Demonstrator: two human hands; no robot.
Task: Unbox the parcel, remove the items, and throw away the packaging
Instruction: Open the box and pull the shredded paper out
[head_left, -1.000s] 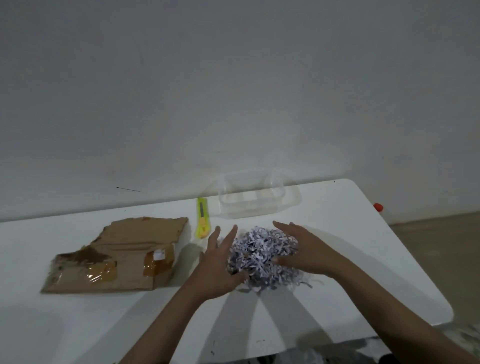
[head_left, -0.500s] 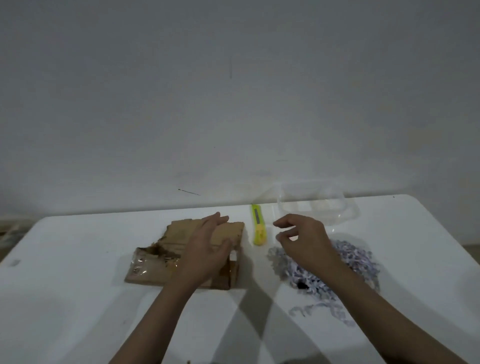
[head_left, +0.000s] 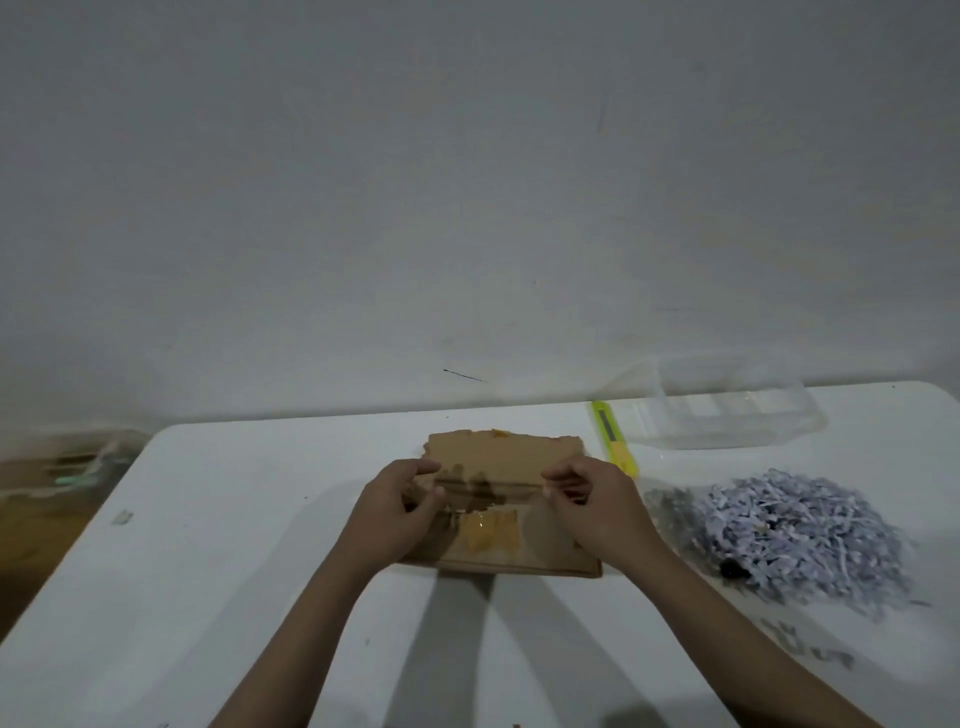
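A flattened brown cardboard box (head_left: 501, 457) with clear tape patches lies in the middle of the white table (head_left: 218, 545). My left hand (head_left: 402, 506) pinches its left side at the fold. My right hand (head_left: 592, 501) pinches the right side, and the box's far flap stands tilted up between them. A heap of pale shredded paper (head_left: 795, 540) lies on the table to the right, apart from both hands, with a small dark object (head_left: 732, 570) at its near edge.
A yellow-green utility knife (head_left: 613, 439) lies just beyond my right hand. A clear plastic container (head_left: 727, 405) stands at the back right by the wall. The table's left edge drops to a wooden floor with clutter (head_left: 67, 467).
Both hands left the shredded paper, which stays spread on the right. They moved left onto the cardboard box and now grip its two sides. The view swung left.
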